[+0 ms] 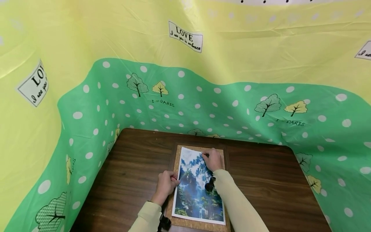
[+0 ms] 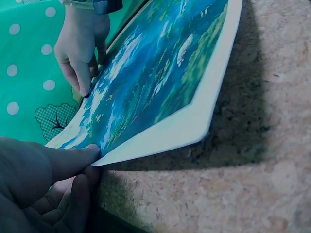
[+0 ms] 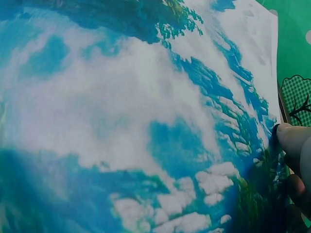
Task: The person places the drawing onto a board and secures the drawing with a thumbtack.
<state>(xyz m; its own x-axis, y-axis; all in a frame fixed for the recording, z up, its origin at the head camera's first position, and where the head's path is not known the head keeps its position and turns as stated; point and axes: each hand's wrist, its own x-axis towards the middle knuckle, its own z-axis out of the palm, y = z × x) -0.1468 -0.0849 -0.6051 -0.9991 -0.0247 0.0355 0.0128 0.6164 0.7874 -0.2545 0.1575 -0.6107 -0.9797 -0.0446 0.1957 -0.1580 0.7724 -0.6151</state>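
Note:
A landscape print (image 1: pixel 192 190) with a white border, showing blue mountains and waterfalls, lies over a cork board (image 1: pixel 200 224). My left hand (image 1: pixel 166 183) pinches its left edge between thumb and fingers. In the left wrist view, that edge of the print (image 2: pixel 160 141) stands lifted off the cork (image 2: pixel 272 160). Near the top right of the print, my right hand (image 1: pixel 214 159) pinches a small black thing (image 3: pixel 275 129) between thumb and fingers. Its kind is mostly hidden by the fingertips. The thumb of the left hand (image 2: pixel 73 162) lies on top of the paper.
The board rests on a dark brown wooden table (image 1: pixel 269 180). A yellow and green curtain (image 1: pixel 220 106) with dots and trees hangs around the back and both sides. Black wrist devices (image 1: pixel 209 185) sit on both wrists, the right one over the print.

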